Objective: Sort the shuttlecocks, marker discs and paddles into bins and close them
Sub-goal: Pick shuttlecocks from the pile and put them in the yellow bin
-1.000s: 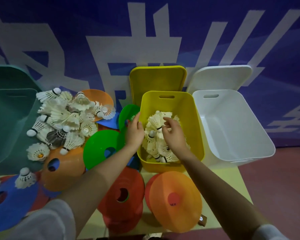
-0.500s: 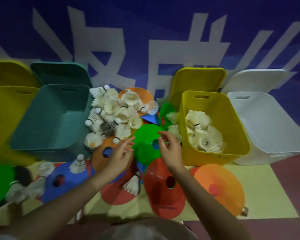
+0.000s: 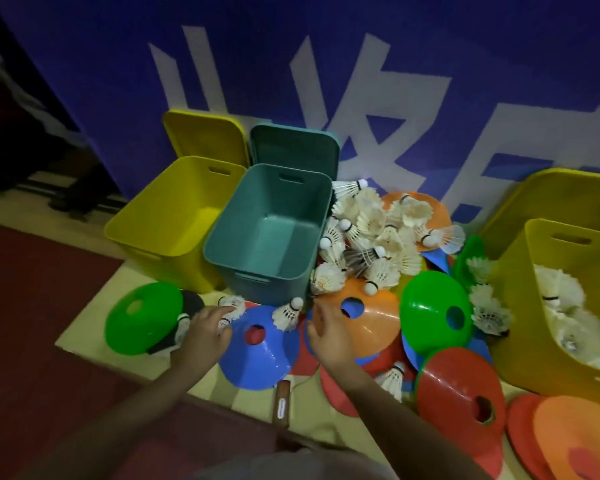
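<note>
A green disc (image 3: 142, 318) is seen at the far left on the pale mat (image 3: 84, 336), lying over a dark paddle (image 3: 191, 304) whose edge shows beside it. Behind these, an empty yellow bin (image 3: 174, 220) and an empty teal bin (image 3: 269, 233) are set side by side, each with its lid propped upright against the blue wall (image 3: 326, 46). The left hand (image 3: 205, 332) is laid on a shuttlecock (image 3: 231, 308) just in front of the teal bin, the fingers bent around its feathers; whether it is gripped firmly cannot be told. A blue disc (image 3: 260, 348) lies between the two hands, and a second shuttlecock (image 3: 286, 315) stands at its far edge. The right hand (image 3: 328, 336) is held over the edge of an orange disc (image 3: 364, 313), fingers loosely spread and nothing held. A pile of shuttlecocks (image 3: 371, 237) is heaped right of the teal bin, partly on more discs. Further right a tilted green disc (image 3: 433, 313) and a red disc (image 3: 461, 389) are seen. At the far right, a second yellow bin (image 3: 520, 306) is partly filled with shuttlecocks.
</note>
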Demonstrator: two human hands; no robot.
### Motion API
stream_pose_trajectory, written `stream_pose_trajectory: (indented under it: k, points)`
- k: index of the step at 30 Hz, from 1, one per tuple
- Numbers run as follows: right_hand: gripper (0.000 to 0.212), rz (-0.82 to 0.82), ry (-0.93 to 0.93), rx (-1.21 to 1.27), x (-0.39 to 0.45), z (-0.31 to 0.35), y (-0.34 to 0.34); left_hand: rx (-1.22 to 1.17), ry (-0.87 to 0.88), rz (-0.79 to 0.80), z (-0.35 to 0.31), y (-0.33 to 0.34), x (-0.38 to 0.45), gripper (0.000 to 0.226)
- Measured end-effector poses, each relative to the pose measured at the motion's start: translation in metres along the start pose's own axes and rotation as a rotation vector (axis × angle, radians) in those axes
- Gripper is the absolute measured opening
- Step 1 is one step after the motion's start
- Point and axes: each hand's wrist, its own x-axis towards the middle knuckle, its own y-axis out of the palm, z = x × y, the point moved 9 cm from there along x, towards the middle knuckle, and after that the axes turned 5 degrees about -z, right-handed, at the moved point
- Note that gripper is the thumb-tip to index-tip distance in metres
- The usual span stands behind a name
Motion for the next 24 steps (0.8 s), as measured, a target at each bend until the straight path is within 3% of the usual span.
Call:
stream_pose_trajectory:
  k: [5,10,13,17,24]
  points:
    - [0.053,0.027,-0.005,-0.066,0.021,0.005,0.021,0.070,-0.225,0.155,0.043,0.011,0.005,0.052]
    - [0.041,0.081,0.026,-0.115,0.037,0.001,0.039,0.322,-0.192,0.289,0.052,0.028,0.013,0.061]
    - [0.032,0.075,0.050,-0.151,0.037,-0.001,0.042,0.434,-0.268,0.372,0.067,0.038,0.013,0.065]
    - [0.037,0.082,0.029,-0.207,0.031,0.001,0.042,0.258,-0.325,0.388,0.073,0.052,0.006,0.063]
    - [0.024,0.088,0.024,-0.277,0.030,0.006,0.042,0.106,-0.335,0.299,0.072,0.043,-0.009,0.054]
